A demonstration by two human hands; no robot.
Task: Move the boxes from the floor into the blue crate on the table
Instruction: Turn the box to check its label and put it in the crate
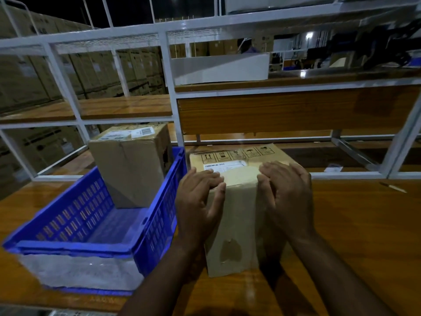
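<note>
Centrally, a cardboard box [237, 215] is seen standing on the wooden surface [355, 224], just beside the right wall of the blue crate [159, 215]. Its upper near edge is touched by both hands: the left hand [200, 201] is laid over the left corner with fingers spread and lightly bent, and the right hand [287, 197] is pressed on the right side, fingers fairly straight. Neither hand is closed round the box (whether it is being lifted cannot be told). A second cardboard box [129, 165] is set upright inside the crate, at its far end, with a white label on top. A white metal rack [168, 87] with wooden shelves is seen behind the surface.
</note>
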